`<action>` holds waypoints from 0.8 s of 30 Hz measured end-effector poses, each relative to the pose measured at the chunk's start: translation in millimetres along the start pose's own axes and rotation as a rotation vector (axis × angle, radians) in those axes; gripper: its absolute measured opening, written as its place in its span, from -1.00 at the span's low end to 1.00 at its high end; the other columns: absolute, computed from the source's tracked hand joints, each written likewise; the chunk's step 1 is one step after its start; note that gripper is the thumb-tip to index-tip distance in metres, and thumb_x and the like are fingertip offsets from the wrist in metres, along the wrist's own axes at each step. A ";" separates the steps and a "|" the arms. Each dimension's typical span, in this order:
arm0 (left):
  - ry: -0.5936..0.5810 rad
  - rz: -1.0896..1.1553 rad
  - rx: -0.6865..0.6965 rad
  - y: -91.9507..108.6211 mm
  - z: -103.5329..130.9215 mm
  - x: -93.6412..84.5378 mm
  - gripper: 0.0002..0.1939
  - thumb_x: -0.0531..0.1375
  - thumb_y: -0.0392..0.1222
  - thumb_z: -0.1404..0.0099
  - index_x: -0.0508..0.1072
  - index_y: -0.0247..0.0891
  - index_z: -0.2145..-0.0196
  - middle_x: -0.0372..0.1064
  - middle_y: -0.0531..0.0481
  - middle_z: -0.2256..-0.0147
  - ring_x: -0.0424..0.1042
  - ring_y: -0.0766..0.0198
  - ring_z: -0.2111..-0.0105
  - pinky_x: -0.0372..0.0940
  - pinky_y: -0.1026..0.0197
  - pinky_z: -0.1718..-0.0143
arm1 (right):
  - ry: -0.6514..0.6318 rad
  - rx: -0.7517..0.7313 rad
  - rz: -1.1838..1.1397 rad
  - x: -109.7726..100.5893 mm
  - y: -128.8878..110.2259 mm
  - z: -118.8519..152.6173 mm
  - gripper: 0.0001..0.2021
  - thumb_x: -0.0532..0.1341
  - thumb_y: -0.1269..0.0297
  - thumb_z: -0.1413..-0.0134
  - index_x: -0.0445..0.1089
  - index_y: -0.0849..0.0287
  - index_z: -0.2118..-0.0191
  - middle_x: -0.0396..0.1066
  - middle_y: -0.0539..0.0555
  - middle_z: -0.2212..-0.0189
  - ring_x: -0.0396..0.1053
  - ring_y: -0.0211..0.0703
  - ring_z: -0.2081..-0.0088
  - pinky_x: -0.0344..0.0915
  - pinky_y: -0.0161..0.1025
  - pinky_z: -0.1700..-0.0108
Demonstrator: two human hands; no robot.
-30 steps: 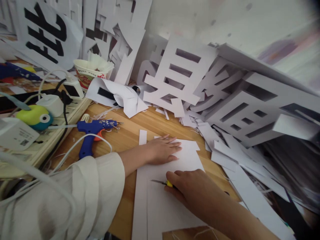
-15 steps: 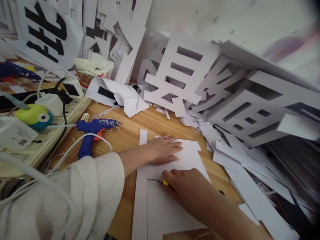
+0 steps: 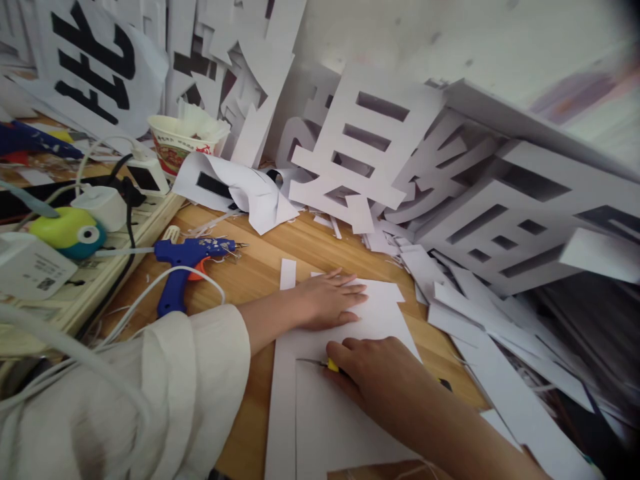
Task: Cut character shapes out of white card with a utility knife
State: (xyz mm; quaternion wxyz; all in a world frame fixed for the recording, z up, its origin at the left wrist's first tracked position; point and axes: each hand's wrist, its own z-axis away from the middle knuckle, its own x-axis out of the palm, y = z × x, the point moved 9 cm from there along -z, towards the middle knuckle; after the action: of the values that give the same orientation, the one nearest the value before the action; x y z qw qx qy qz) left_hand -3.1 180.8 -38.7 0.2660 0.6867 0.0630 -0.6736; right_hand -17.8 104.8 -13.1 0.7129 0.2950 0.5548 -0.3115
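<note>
A white board (image 3: 350,433) lies on the wooden table, with a long straight cut line running along its left side. My left hand (image 3: 327,299) rests flat on the upper part of the board, fingers spread. Below it, my right hand (image 3: 367,367) is closed around a yellow utility knife (image 3: 333,365), most of whose handle is hidden in the fist. The thin blade points left and its tip is at the top end of the cut line. A dark handle end shows beyond the wrist.
A blue glue gun (image 3: 193,267) with a white cord lies left of the board. Behind it are a power strip (image 3: 145,233) with chargers and a paper bowl (image 3: 183,143). Large white cut-out characters (image 3: 360,140) lean against the wall. White offcuts (image 3: 495,347) pile up on the right.
Both hands, the knife and the board keep nearly the same places. The whole view has shifted very slightly.
</note>
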 end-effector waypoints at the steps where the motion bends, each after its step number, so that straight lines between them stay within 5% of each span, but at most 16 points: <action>1: 0.007 0.001 0.004 0.3 -0.3 0.4 -0.47 -0.16 -0.01 -0.39 0.00 -0.31 -0.22 -0.17 -0.02 -0.25 -0.30 0.20 -0.25 -0.35 0.09 -0.23 | -0.002 -0.003 0.016 -0.6 -1.2 -0.4 -0.86 0.07 0.32 -0.14 0.22 0.11 0.44 0.36 -0.07 0.57 0.30 -0.19 0.61 -0.25 -0.24 0.58; 9: 0.140 -0.050 0.034 2.6 3.7 -1.9 -0.51 -0.16 -0.03 -0.39 0.07 -0.26 -0.20 -0.07 0.01 -0.23 -0.22 0.22 -0.25 -0.34 0.09 -0.23 | -0.086 -0.096 0.118 -11.8 -14.4 -4.2 -0.88 0.09 0.48 -0.03 0.23 0.12 0.45 0.29 -0.07 0.64 0.19 -0.28 0.67 -0.21 -0.25 0.61; 24: 0.164 0.010 0.070 3.0 6.0 -4.2 -0.50 -0.14 -0.03 -0.38 0.09 -0.31 -0.19 -0.03 0.02 -0.22 -0.20 0.21 -0.24 -0.32 0.08 -0.23 | -0.181 -0.041 0.179 -13.0 -4.9 4.9 -0.91 0.10 0.43 -0.08 0.29 0.15 0.42 0.34 -0.02 0.60 0.28 -0.27 0.62 -0.10 -0.28 0.60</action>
State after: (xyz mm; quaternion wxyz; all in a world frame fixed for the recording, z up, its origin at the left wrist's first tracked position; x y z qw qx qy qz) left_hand -7.5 176.7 -33.5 0.2391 0.7489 0.0574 -0.6154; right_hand -21.0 99.5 0.3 0.7909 0.2994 0.4658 -0.2606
